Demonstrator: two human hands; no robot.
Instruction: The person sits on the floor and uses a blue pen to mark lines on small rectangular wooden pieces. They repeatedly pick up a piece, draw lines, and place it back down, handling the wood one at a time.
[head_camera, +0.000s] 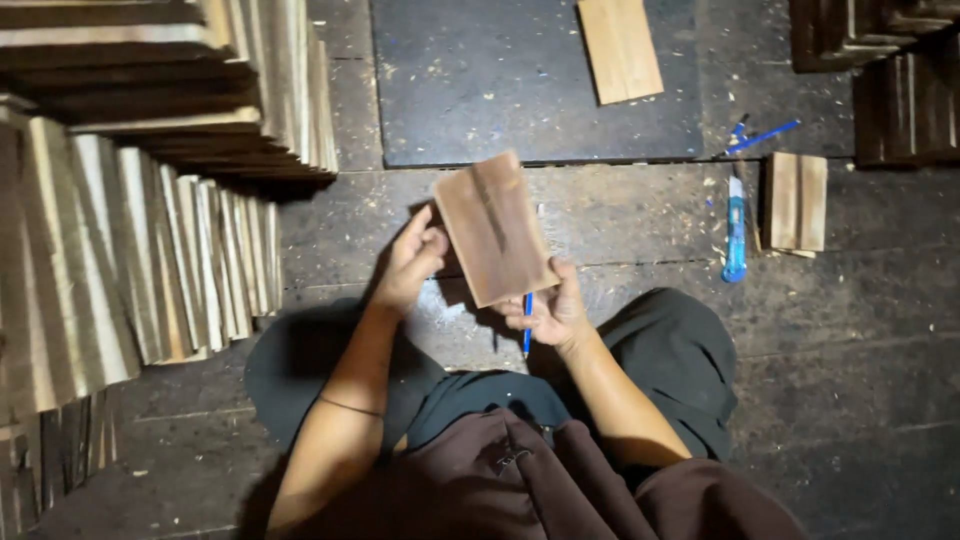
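Dark trousers and a brown garment fill the bottom of the frame, with both forearms reaching up to mid-frame. At centre a thin brown wooden board is held tilted above the floor. Left hand rests against its left edge, fingers loosely curled. Right hand grips its lower right corner with the thumb on top, a blue pen tucked under the fingers. Stacked wooden slats crowd the left side; a blue utility knife lies at right beside a small wood block.
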